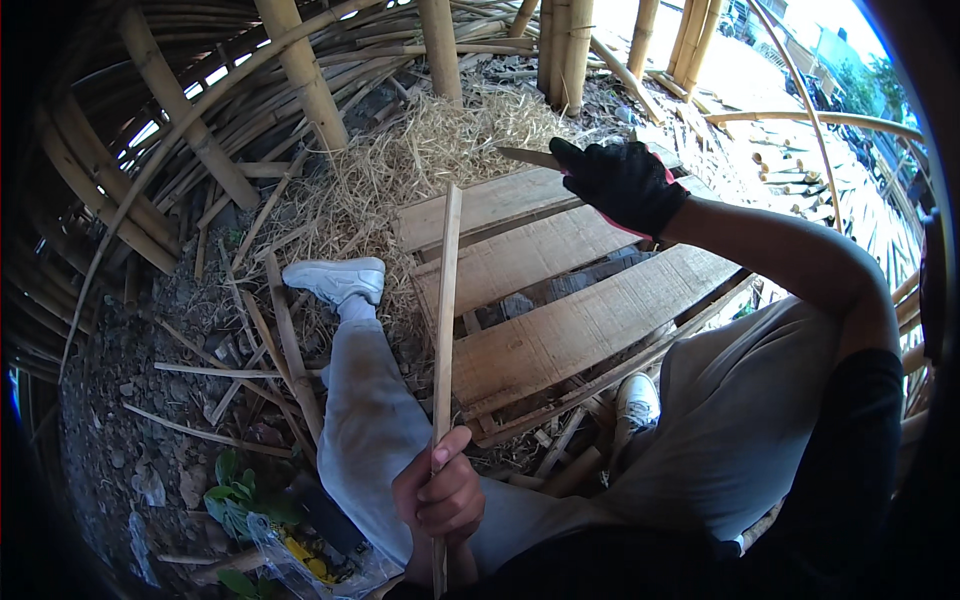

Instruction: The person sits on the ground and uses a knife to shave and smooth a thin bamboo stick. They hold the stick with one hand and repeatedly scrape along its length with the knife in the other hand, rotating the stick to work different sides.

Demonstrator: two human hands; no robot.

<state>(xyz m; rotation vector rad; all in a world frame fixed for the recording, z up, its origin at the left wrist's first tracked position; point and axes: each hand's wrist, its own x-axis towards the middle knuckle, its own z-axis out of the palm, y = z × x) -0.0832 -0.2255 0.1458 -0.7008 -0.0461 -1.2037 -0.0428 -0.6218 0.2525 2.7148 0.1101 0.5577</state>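
Note:
My left hand (440, 492) is bare and closed around the lower end of a long thin bamboo strip (446, 300), which stands nearly upright and reaches up over the wooden planks. My right hand (622, 182), in a black glove with a red cuff, is raised at upper centre and grips a knife whose blade (528, 157) points left. The blade is apart from the strip's top end. My grey trouser legs and white shoes (336, 278) stretch out below.
Rough wooden planks (560, 290) lie under my legs, with dry straw (430, 150) behind them. Thick bamboo poles (300, 70) lean across the top and left. Loose bamboo slivers (285, 345) and stones cover the ground at left; a green plant (235, 495) and plastic bag sit bottom left.

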